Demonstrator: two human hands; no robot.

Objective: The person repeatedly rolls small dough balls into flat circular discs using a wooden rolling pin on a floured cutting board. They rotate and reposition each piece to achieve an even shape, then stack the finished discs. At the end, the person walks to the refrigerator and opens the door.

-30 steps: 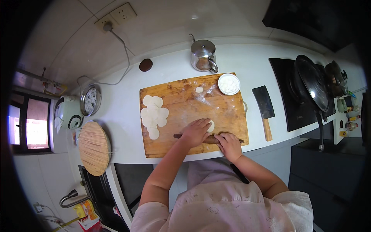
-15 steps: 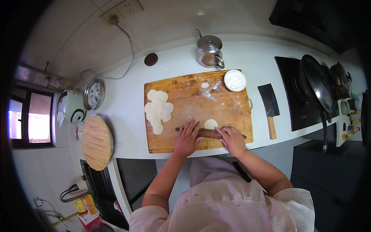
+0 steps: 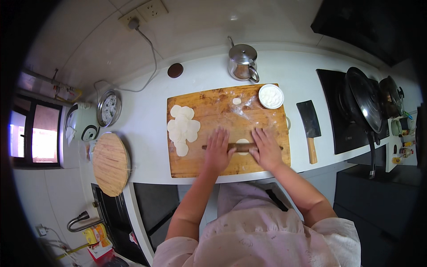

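Note:
A dark brown rolling pin [image 3: 242,147] lies crosswise near the front of a floured wooden board [image 3: 222,171]. My left hand [image 3: 218,149] presses flat on its left part, fingers stretched forward past it. Likewise my right hand [image 3: 267,149] rests palm down over the right part, fingers extended and the thumb on the near side. Between my hands a round dough wrapper [image 3: 243,141] shows partly from under the pin. Overlapping rolled wrappers [image 3: 181,128] lie at the board's left. Toward the far side sits a small dough piece [image 3: 236,101], beside streaks of flour.
A white bowl of flour [image 3: 271,96] stands on the board's far right corner. Right of the board lies a cleaver [image 3: 308,124], then a stove with a lidded wok [image 3: 364,100]. A steel pot [image 3: 243,62] is behind; a round bamboo lid [image 3: 109,163] is left.
Both hands have slid forward over the rolling pin, so their fingers reach farther past it. The pin has shifted slightly forward and covers part of the wrapper.

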